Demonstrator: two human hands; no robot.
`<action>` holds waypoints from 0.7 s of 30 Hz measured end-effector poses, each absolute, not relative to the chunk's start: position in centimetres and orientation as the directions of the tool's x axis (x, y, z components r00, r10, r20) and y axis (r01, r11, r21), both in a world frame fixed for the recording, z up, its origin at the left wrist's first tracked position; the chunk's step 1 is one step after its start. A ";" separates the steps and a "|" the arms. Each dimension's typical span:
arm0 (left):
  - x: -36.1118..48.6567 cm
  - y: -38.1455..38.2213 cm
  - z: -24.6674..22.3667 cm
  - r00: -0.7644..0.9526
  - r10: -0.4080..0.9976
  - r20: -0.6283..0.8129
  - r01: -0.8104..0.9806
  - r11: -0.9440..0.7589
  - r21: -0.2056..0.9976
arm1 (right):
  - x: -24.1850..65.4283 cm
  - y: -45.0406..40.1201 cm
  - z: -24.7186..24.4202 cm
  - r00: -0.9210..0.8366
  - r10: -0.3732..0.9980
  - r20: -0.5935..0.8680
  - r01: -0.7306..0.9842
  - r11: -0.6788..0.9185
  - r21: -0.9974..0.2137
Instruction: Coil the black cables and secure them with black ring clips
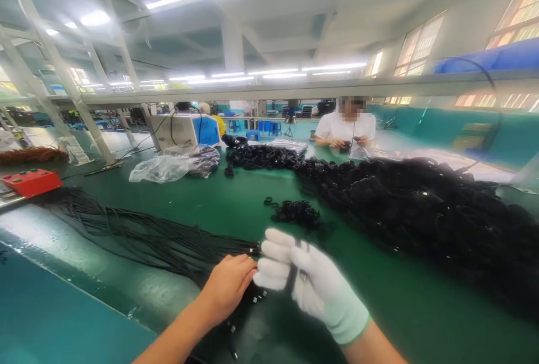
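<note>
My left hand (229, 285) is bare and lies over the near ends of a long bundle of black cables (168, 235); its fingers are curled together, and what they grip is hidden. My right hand (307, 280), in a white glove with a green cuff, is closed round a short black strap or loop (291, 277), its fingertips close to the left hand's fingers. Small white tips show at the cable ends around both hands. Just beyond the gloved hand sits a small pile of black rings (297, 213) on the green table (193, 198).
A large heap of black coiled cables (412, 201) covers the right side. Clear plastic bags (168, 164) lie at the back, near a blue and white machine (189, 130). A red control box (33, 182) stands at left. A person in white (347, 128) sits across.
</note>
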State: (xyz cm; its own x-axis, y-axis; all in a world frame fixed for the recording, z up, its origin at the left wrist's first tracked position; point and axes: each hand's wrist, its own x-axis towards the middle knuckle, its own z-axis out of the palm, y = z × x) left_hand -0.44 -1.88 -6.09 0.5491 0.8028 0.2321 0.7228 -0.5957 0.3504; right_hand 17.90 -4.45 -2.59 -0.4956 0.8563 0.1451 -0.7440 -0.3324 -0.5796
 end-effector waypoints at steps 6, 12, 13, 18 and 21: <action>0.9 -5.2 -3.6 0.679 0.656 0.329 0.663 -0.741 0.107 | 17.8 -4.1 -3.1 -0.376 0.927 -0.005 -0.654 -0.269 -0.707; -0.4 -2.5 1.0 0.714 0.634 0.297 0.563 -0.772 0.294 | 17.3 -5.1 -4.5 -0.765 0.644 0.019 -0.471 -0.539 -0.698; -0.6 -2.0 1.3 0.704 0.662 0.256 0.544 -0.735 0.405 | 17.1 -5.2 -4.7 -0.798 0.603 0.022 -0.459 -0.583 -0.671; -1.0 -0.3 -0.9 0.679 0.733 0.041 0.359 -0.381 0.852 | 15.7 -5.4 -5.8 -0.848 0.530 0.025 -0.468 -0.725 -0.506; -1.0 0.3 -3.3 0.631 0.775 0.008 0.407 -0.341 0.847 | 15.6 -5.2 -5.6 -0.761 0.648 0.027 -0.587 -0.670 -0.454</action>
